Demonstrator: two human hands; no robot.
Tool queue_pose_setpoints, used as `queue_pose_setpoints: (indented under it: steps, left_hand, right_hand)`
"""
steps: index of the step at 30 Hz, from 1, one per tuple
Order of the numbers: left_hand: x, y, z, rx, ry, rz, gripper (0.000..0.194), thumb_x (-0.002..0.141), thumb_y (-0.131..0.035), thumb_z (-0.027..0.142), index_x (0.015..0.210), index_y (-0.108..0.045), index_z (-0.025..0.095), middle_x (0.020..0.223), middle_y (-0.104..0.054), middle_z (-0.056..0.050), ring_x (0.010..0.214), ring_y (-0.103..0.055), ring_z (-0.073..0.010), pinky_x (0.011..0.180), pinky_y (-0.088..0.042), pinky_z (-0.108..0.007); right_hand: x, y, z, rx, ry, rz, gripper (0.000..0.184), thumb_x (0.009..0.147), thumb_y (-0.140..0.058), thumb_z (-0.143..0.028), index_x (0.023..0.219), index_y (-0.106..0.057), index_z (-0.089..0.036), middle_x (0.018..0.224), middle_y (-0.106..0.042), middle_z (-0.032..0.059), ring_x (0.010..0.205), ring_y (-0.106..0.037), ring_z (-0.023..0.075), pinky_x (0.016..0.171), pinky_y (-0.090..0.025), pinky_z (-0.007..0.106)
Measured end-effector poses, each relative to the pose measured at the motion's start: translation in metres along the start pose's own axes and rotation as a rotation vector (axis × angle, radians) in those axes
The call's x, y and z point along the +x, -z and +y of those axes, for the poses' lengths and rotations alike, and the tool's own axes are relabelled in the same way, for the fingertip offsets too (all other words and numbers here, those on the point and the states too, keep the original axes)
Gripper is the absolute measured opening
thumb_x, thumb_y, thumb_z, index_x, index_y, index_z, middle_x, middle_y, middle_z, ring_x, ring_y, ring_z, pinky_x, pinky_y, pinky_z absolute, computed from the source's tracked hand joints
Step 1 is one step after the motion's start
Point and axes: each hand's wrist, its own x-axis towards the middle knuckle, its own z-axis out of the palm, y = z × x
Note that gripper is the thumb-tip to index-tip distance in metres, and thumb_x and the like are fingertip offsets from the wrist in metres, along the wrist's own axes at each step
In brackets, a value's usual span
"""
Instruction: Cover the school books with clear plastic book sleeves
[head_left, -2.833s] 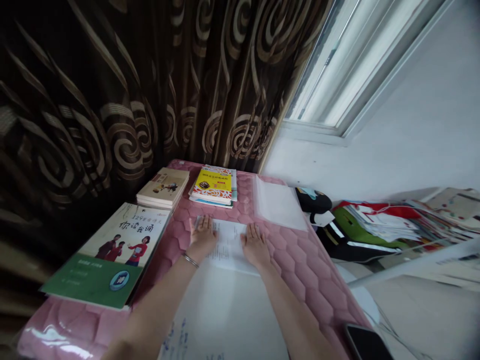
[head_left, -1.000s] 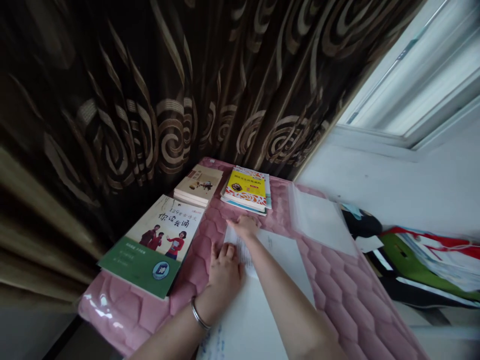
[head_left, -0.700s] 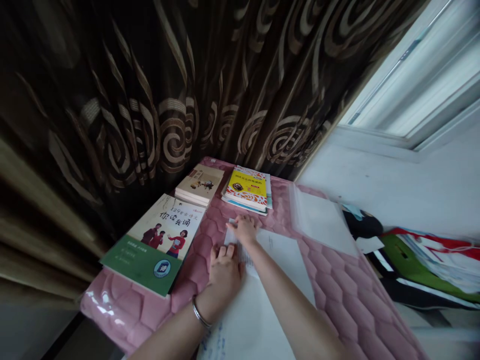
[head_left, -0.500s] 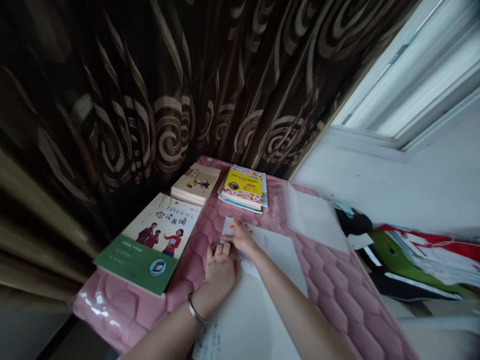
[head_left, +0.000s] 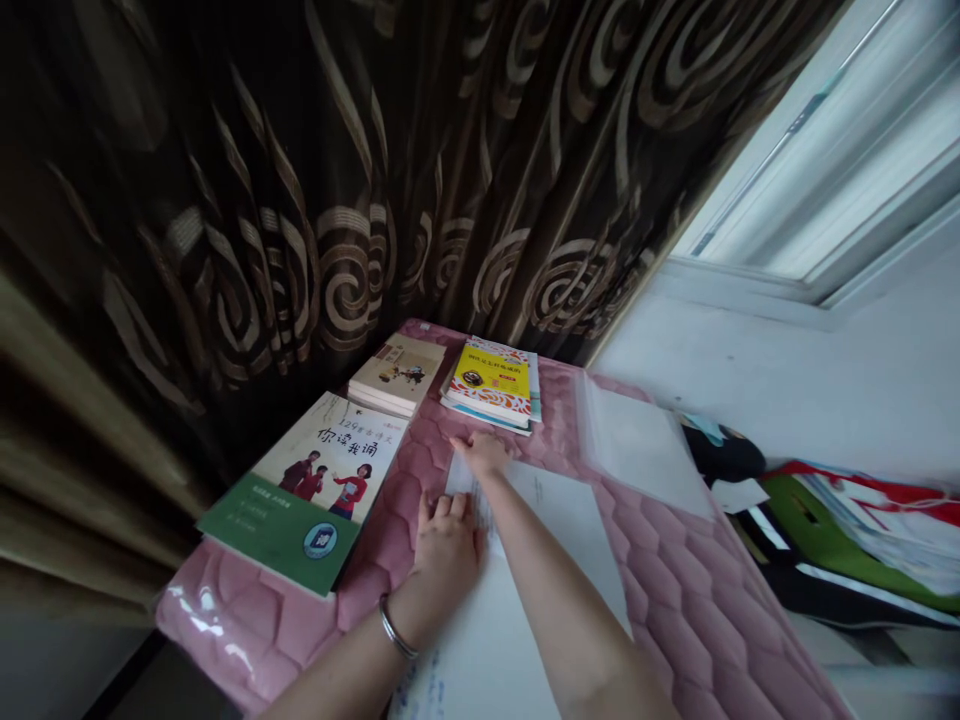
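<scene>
A sheet of white paper (head_left: pixel 574 515) with printed text lies on the table in front of me. Nearer to me is a white page (head_left: pixel 491 650) with blue handwriting at its left. My left hand (head_left: pixel 448 545) rests on the paper's left edge, fingers a little bent and apart. Just beyond it, my right hand (head_left: pixel 484 457) lies over the top left part of the sheet, thumb pointing left. It reaches across with its forearm over the paper and covers some of the text. Neither hand grasps anything.
At the left are a green-and-white book (head_left: pixel 300 490) and a stack of beige books (head_left: pixel 397 375). A yellow-covered book (head_left: pixel 491 375) tops a pile at the back. A clear plastic sleeve (head_left: pixel 641 440) lies right on the pink padded table cover (head_left: pixel 682 580). A bag (head_left: pixel 840 540) stands beyond.
My right hand has crossed from the sheet's right side to its top left; it dipped toward my left hand, then moved back up. My left hand came nearer. The view swung left.
</scene>
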Motion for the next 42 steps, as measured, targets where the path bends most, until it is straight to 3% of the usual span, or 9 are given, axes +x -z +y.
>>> queue_pose_setpoints:
  steps: [6,13,17,22,27,31,37,42]
  left_hand:
    - [0.000,-0.002,-0.003,0.013,-0.012,0.021,0.042,0.092,-0.045,0.031,0.127,-0.062,0.014,0.121,-0.064,-0.011,0.112,-0.055,-0.0275,0.117,-0.022,-0.056]
    - [0.001,-0.005,-0.003,0.028,0.017,-0.021,0.046,0.094,-0.043,0.033,0.132,-0.059,0.014,0.136,-0.058,-0.012,0.120,-0.051,-0.0305,0.117,-0.021,-0.057]
    - [0.001,-0.002,-0.001,0.017,0.015,-0.024,0.045,0.093,-0.044,0.032,0.132,-0.060,0.016,0.133,-0.060,-0.012,0.118,-0.052,-0.0297,0.116,-0.023,-0.056]
    - [-0.001,-0.003,-0.002,0.014,-0.005,0.023,0.039,0.093,-0.044,0.031,0.122,-0.066,0.018,0.123,-0.064,-0.011,0.112,-0.055,-0.0276,0.116,-0.023,-0.056]
    - [-0.002,-0.007,-0.003,0.016,-0.017,0.053,0.041,0.093,-0.044,0.031,0.126,-0.063,0.016,0.123,-0.064,-0.011,0.113,-0.054,-0.0277,0.117,-0.022,-0.058]
    - [-0.001,-0.004,-0.002,0.016,0.000,0.047,0.042,0.092,-0.046,0.032,0.128,-0.062,0.015,0.124,-0.064,-0.010,0.112,-0.055,-0.0273,0.117,-0.023,-0.057]
    - [-0.001,-0.001,0.000,0.079,-0.012,0.062,0.044,0.094,-0.043,0.031,0.132,-0.059,0.016,0.124,-0.064,-0.012,0.113,-0.055,-0.0281,0.116,-0.022,-0.059]
    - [-0.002,0.002,-0.001,0.139,-0.036,0.054,0.044,0.094,-0.042,0.028,0.133,-0.058,0.020,0.127,-0.063,-0.010,0.116,-0.055,-0.0273,0.118,-0.020,-0.055]
  right_hand:
    - [-0.016,-0.004,0.008,0.023,0.096,-0.003,0.029,0.088,-0.059,-0.047,0.099,-0.068,-0.022,0.119,-0.064,0.0108,0.115,-0.054,0.0289,0.089,-0.041,0.041]
    - [-0.036,-0.003,0.028,0.130,0.229,-0.130,0.031,0.075,-0.074,-0.045,0.097,-0.066,-0.024,0.115,-0.063,0.0051,0.106,-0.056,0.0248,0.086,-0.040,0.038]
    - [-0.028,-0.006,0.026,0.129,0.212,-0.082,0.027,0.073,-0.075,-0.046,0.088,-0.069,-0.025,0.110,-0.065,0.0039,0.106,-0.057,0.0247,0.085,-0.041,0.037]
    - [-0.006,-0.013,0.013,0.082,0.086,0.029,0.030,0.081,-0.064,-0.053,0.081,-0.071,-0.024,0.107,-0.068,0.0071,0.109,-0.056,0.0282,0.086,-0.043,0.038]
    - [-0.002,-0.014,0.001,0.057,0.062,0.087,0.030,0.089,-0.056,-0.047,0.098,-0.071,-0.023,0.120,-0.063,0.0139,0.113,-0.054,0.0318,0.085,-0.044,0.042]
    - [-0.020,-0.016,0.004,0.042,0.147,0.091,0.035,0.093,-0.050,-0.036,0.125,-0.063,-0.025,0.136,-0.055,0.0120,0.120,-0.051,0.0282,0.094,-0.043,0.039]
    - [-0.060,-0.016,0.053,-0.022,0.441,-0.109,0.054,0.099,-0.036,-0.034,0.149,-0.038,-0.013,0.159,-0.029,0.0117,0.147,-0.023,0.0241,0.118,-0.021,0.040]
    - [-0.086,0.004,0.128,-0.033,0.309,-0.197,0.060,0.099,-0.029,-0.041,0.152,-0.032,-0.011,0.161,-0.019,0.0127,0.149,-0.015,0.0226,0.120,-0.018,0.043]
